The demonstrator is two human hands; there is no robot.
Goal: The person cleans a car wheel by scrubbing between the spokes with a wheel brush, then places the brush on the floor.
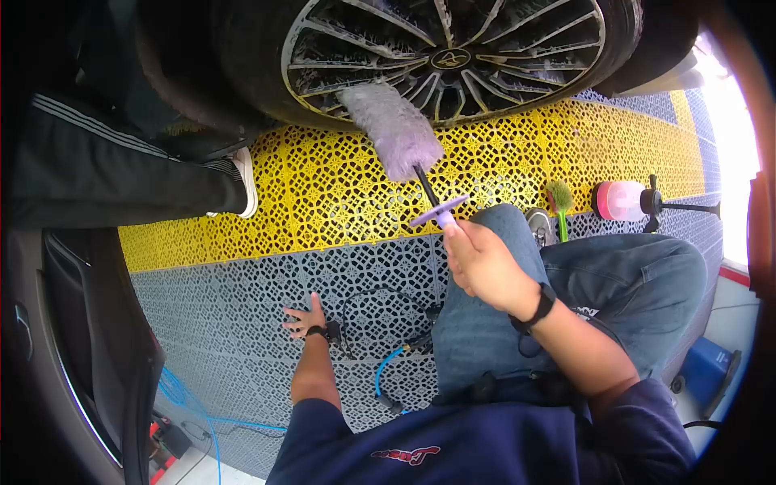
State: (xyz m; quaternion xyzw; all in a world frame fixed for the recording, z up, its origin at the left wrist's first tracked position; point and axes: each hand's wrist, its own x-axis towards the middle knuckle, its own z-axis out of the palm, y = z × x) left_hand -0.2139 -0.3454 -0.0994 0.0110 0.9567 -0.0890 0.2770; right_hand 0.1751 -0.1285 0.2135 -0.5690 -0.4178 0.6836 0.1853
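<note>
My right hand [489, 267] is closed round the purple handle of a fluffy brush [392, 129]. The brush has a round purple guard [439, 210] and a black shaft; its pale, wet head rests against the lower left spokes of a car wheel [450, 58]. White foam lies on some of the spokes. Over the grey floor tiles [242, 299], my left hand [307, 317] is spread open and holds nothing. A black tool with a thin curved hose [338, 339] is beside its wrist.
A green brush [559, 206] and a pink spray bottle [622, 200] are at the right on yellow tiles [307, 202]. Another person's leg [121, 178] reaches in from the left. A blue hose [388, 373] lies near my knees, and a blue container [705, 376] stands far right.
</note>
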